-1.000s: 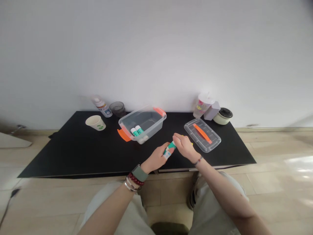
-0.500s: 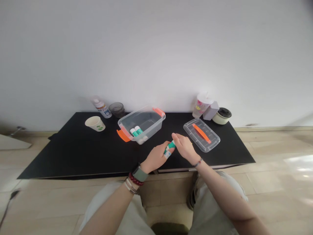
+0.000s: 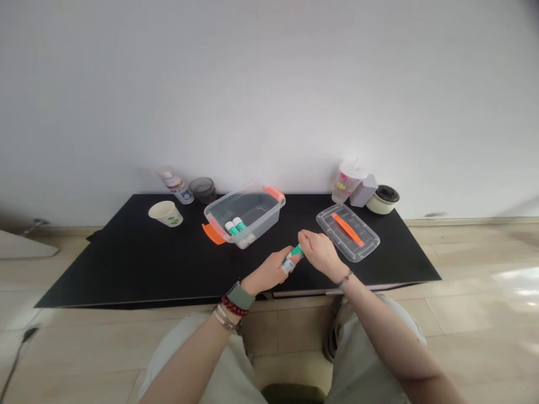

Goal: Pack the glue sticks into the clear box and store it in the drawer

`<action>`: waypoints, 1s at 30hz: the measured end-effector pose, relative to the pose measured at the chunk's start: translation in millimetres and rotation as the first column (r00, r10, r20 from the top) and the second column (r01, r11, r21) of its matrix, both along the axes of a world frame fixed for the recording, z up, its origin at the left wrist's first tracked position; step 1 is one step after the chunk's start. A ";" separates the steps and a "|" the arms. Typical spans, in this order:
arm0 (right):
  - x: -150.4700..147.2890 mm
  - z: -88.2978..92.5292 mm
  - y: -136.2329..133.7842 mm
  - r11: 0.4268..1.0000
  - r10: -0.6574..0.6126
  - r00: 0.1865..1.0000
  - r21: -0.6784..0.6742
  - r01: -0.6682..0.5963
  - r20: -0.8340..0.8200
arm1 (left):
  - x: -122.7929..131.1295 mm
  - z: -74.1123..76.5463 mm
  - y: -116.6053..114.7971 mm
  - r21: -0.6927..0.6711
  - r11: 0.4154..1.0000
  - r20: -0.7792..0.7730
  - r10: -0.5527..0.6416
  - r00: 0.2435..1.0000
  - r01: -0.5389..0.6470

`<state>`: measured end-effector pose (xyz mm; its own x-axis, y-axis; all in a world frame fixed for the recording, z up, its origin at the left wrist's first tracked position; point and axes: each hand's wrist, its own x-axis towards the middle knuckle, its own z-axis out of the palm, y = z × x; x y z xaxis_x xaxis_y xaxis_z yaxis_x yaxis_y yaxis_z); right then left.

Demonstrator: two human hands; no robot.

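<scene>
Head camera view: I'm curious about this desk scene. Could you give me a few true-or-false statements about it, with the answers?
1. The left hand grips a green-and-white glue stick. True.
2. The clear plastic box holds two more glue sticks. True.
3. The lid is on the box. False: it lies apart from the box, to its right, on the black table.
4. The watch is on the right wrist. False: it is on the left wrist.

From where I'm watching I count one left hand [image 3: 267, 272], one right hand [image 3: 321, 252], one glue stick [image 3: 293, 257] between them, two glue sticks [image 3: 234, 226] inside one clear plastic bin [image 3: 269, 212], one clear lid [image 3: 330, 230], one paper cup [image 3: 165, 214], one spray bottle [image 3: 177, 188], one dark glass tumbler [image 3: 202, 190], one plastic tumbler [image 3: 347, 182], one lilac box [image 3: 363, 191] and one lidded pot [image 3: 382, 200].
</scene>
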<state>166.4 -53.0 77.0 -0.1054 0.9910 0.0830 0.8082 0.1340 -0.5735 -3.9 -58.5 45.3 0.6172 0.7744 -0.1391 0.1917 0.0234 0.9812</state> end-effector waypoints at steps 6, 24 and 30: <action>17.0 12.4 -5.9 0.937 0.338 0.905 0.178 -0.300 -0.258 | -0.4 11.2 -2.8 -0.281 0.931 0.286 -0.151 0.946 0.233; 9.1 7.6 -8.1 0.950 0.272 0.959 0.178 -0.256 -0.073 | -1.5 7.8 -6.3 -0.161 0.972 0.170 -0.143 0.975 0.170; -6.1 -2.6 -3.0 0.998 -0.040 0.974 -0.029 0.047 0.223 | 0.6 8.4 -9.0 0.423 0.901 -0.544 0.170 0.822 0.093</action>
<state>160.3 -56.0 74.3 -0.0742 0.9968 0.0290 0.9204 0.0797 -0.3828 -3.4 -67.5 53.8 0.5012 0.8585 -0.1090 0.7113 -0.3369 0.6168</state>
